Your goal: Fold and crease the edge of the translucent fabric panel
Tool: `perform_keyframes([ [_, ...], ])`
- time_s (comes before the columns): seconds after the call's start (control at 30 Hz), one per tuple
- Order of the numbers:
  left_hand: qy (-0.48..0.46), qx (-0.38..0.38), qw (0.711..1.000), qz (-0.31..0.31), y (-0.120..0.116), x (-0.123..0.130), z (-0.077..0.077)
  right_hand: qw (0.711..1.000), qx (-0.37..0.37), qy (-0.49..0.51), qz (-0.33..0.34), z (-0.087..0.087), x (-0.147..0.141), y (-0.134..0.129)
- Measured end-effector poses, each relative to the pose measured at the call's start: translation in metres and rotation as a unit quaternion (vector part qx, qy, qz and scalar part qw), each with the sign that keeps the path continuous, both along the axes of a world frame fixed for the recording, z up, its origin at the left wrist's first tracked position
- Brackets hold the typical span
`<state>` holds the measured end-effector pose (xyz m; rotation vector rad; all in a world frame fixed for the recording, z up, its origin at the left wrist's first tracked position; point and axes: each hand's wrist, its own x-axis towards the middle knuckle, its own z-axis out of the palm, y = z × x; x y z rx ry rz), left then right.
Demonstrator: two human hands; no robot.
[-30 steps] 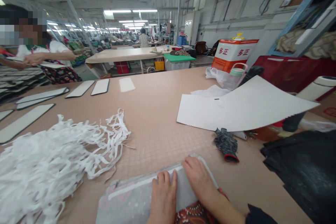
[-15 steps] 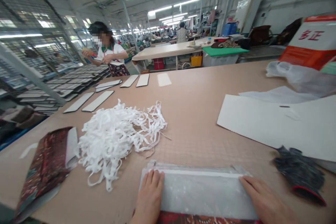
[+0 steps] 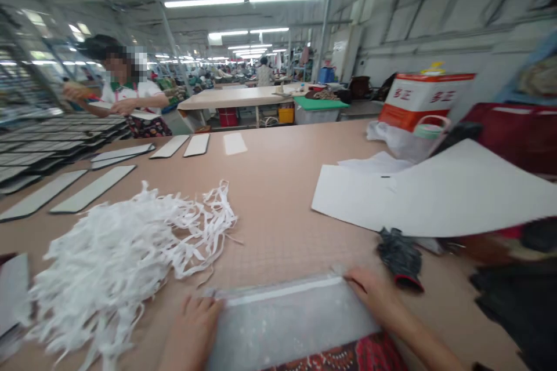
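grey panel [image 3: 291, 322] lying on surface [image 3: 278, 203] | left hand [image 3: 195, 319], right hand [image 3: 376, 295] touching far corners, can't tell if pinching | seemingly aligning white strip [image 3: 287, 291] | next move calling for flat, straight edge

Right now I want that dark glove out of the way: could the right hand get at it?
Probably yes: the dark glove lies close to the right hand, with only bare tabletop showing between them, though the hand would first have to leave the grey panel.
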<state>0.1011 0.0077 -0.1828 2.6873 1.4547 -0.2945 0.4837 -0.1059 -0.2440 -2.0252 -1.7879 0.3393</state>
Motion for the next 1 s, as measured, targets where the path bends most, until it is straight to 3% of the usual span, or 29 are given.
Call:
perform_keyframes([
  [0.1, -0.040, -0.018, 0.999, -0.031, 0.013, 0.030, 0.010, 0.999, -0.027, 0.019, -0.024, 0.009, 0.002, 0.006],
  [0.23, -0.119, -0.097, 0.981, -0.120, 0.012, 0.098, 0.013, 0.994, -0.062, -0.021, -0.088, 0.010, -0.002, 0.012],
  [0.37, -0.178, -0.127, 0.961, -0.169, 0.000, 0.166, 0.004, 0.993, -0.078, -0.023, -0.088, 0.007, -0.004, 0.014],
  [0.5, -0.230, -0.112, 0.949, -0.183, -0.009, 0.210, -0.010, 0.996, -0.031, -0.019, -0.087, 0.010, -0.005, 0.007],
  [0.63, -0.272, -0.084, 0.945, -0.159, -0.014, 0.231, -0.021, 0.992, 0.015, 0.090, -0.084, 0.022, -0.006, 0.001],
  [0.73, -0.298, -0.083, 0.942, -0.132, -0.014, 0.237, -0.027, 0.974, 0.013, 0.209, -0.085, 0.027, -0.004, 0.004],
  [0.87, -0.293, -0.098, 0.944, -0.112, -0.014, 0.241, -0.030, 0.953, 0.029, 0.284, -0.105, 0.020, -0.001, 0.016],
  [1.0, -0.269, -0.078, 0.950, -0.139, -0.016, 0.244, -0.033, 0.946, 0.043, 0.300, -0.114, 0.009, -0.001, 0.022],
])
